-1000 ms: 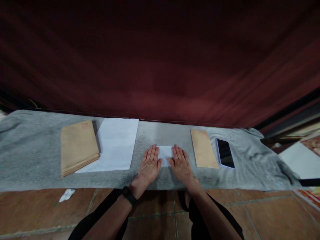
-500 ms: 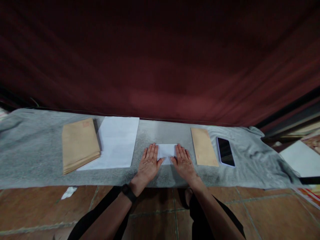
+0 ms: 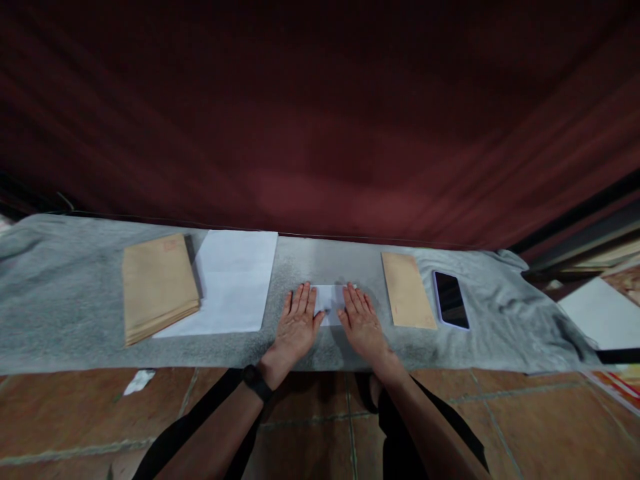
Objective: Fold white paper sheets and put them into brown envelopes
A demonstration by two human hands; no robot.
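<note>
Hands Flat on Folded Paper

Both the left hand (image 3: pixel 296 325) and right hand (image 3: pixel 362 323) are lying flat, fingers spread, pressing the ends of a small folded white paper (image 3: pixel 330 304) on the grey cloth (image 3: pixel 60 313), between a white sheet (image 3: pixel 230 283) and a brown envelope (image 3: pixel 407 290).

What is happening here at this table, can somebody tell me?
A person lays both hands flat, the left hand and the right hand, on a small white paper that lies on a grey cloth. Further left, a stack of brown envelopes sits at the edge of a large white sheet. To the right lie a single brown envelope and a phone, untouched.
</note>
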